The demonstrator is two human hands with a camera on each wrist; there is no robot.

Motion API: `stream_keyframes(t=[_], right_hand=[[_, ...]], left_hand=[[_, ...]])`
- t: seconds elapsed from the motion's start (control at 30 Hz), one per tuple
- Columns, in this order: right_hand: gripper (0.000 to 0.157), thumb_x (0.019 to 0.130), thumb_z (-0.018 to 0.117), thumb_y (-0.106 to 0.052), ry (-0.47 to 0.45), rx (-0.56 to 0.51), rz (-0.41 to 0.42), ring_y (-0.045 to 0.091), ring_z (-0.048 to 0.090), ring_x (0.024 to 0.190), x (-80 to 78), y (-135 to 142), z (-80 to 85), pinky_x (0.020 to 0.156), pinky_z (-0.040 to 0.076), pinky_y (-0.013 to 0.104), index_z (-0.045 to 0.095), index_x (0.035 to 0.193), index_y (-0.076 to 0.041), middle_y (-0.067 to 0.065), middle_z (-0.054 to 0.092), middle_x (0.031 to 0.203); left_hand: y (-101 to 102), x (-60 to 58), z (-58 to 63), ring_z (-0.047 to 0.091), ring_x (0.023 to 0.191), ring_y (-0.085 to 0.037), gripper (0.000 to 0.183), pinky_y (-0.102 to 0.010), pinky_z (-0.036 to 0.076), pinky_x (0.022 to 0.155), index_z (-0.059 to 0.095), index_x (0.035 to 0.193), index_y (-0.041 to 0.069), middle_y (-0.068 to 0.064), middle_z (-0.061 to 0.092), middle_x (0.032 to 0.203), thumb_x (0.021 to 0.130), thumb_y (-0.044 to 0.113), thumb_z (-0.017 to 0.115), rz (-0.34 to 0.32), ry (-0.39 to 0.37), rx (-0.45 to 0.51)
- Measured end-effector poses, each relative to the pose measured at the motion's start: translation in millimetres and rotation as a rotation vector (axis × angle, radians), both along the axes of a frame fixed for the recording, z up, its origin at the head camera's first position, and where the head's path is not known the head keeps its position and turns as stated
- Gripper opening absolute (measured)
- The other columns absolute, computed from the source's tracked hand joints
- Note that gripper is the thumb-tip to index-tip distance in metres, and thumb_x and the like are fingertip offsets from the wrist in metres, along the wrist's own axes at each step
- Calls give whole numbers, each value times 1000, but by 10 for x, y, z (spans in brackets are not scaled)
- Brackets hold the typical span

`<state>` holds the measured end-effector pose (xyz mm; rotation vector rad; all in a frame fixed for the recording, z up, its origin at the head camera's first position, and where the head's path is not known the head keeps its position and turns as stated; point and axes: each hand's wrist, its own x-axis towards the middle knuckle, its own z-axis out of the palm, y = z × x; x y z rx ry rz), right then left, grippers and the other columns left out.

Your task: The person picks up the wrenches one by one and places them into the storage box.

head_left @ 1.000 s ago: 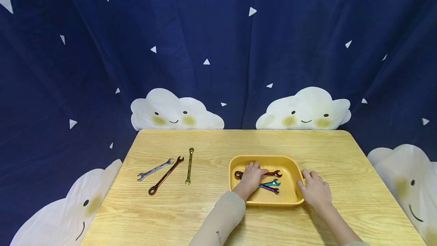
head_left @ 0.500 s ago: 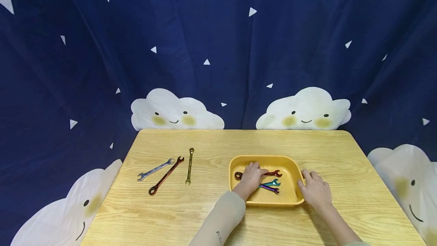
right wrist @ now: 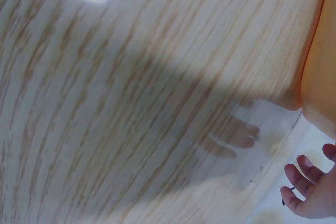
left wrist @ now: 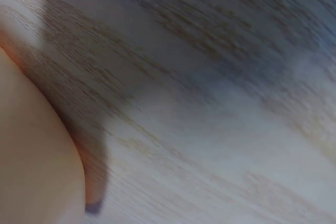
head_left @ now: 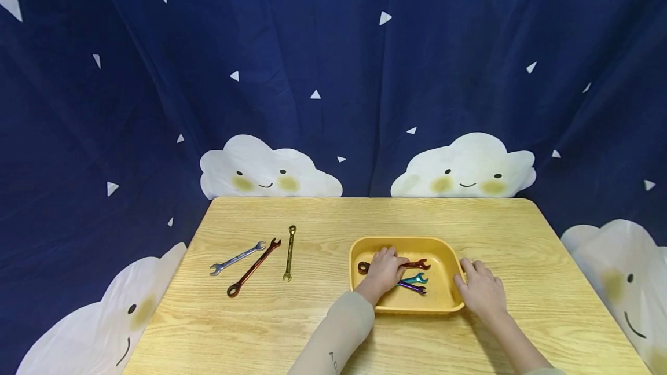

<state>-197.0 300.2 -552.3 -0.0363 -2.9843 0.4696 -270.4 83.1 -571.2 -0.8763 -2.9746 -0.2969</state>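
A yellow plastic tray (head_left: 443, 305) stands on the table with several wrenches in it. My left hand (head_left: 384, 269) reaches inside it and grips the middle of a red combination wrench (head_left: 418, 265), whose two ends stick out either side. Just below lie a teal wrench (head_left: 417, 279) and a purple wrench (head_left: 414, 288), their left ends hidden under the hand. At the tray's right end my right hand (head_left: 483, 291) holds the rim, thumb over the edge and fingers outside. In the right wrist view, the right hand's fingers (right wrist: 300, 182) are bent loosely and spread.
On the table's left lie a silver open-end wrench (head_left: 237, 259), a dark red wrench (head_left: 253, 268) and a gold wrench (head_left: 289, 253). A navy curtain (head_left: 354, 74) with clouds hangs behind the wooden table (head_left: 292, 328). The left wrist view shows mostly tabletop (left wrist: 184, 140).
The left hand has shifted very slightly over the wrenches, covering a little more of the purple one. The right hand and the tray have stayed put.
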Motion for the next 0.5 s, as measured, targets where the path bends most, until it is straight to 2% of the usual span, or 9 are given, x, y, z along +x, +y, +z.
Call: stream_keyframes(t=[0.5], right_hand=[[40,93,42,-31,3,2,1,45,46,102,-3,-4,-1,75,34,61,43,124,-6,24,46,115]], left_hand=[[1,7,44,43,85,-8,26,-23,32,70,63,114,31,7,52,97,90,32,54,-19,-11,8]])
